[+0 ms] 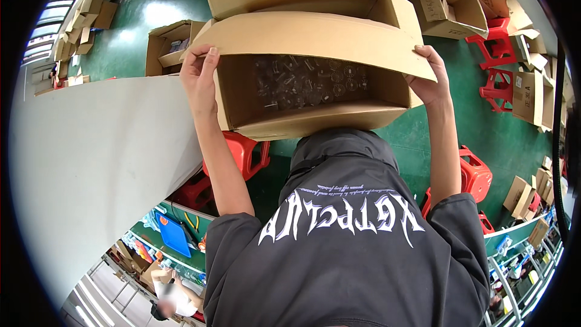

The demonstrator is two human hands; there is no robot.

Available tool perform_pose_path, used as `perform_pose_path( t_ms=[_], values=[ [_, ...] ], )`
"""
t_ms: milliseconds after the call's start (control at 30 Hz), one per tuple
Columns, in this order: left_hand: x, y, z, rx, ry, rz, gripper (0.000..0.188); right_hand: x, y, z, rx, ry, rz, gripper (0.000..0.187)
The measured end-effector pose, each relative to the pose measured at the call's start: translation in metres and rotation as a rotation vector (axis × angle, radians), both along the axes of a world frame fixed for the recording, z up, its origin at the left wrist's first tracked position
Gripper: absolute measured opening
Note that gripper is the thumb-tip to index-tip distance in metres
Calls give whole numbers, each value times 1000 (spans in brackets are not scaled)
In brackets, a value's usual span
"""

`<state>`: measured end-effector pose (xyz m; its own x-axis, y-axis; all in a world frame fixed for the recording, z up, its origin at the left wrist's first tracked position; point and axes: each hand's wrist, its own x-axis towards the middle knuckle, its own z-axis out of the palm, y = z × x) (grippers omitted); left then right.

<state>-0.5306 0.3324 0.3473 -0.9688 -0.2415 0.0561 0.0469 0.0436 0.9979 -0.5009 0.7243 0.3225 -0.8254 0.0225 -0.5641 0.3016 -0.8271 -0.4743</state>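
Before me stands a large brown cardboard box (pixel 321 122), its far flaps raised. A long flap (pixel 308 35) bows across its opening, and both my hands grip that flap's ends. My left hand (pixel 201 82) pinches the left corner, thumb on the near side. At the opposite end my right hand (pixel 432 82) is closed round the right corner, some fingers hidden behind the cardboard. Beneath the flap, inside the box, lie many clear plastic parts (pixel 311 82), several of them round like small wheels or reels; their exact kind cannot be made out.
A white panel (pixel 103 169) fills the left side. Red plastic stools (pixel 475 175) stand on the green floor (pixel 405 139) at both sides. Open cartons (pixel 451 9) lie at far right, another carton (pixel 163 45) at far left. A person (pixel 175 290) sits at lower left, near a blue tray (pixel 173 234).
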Motion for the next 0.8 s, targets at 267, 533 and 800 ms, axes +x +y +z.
perform_pose_path(
  t_ms=[267, 533, 800],
  values=[
    [26, 23, -27, 304, 39, 38, 19, 13, -6, 2, 459, 29, 160, 52],
    [42, 35, -69, 622, 91, 338, 37, 93, -49, -46, 180, 145, 242, 60],
    [22, 23, -117, 83, -279, 451, 59, 153, -93, -63, 224, 248, 396, 48]
  ],
)
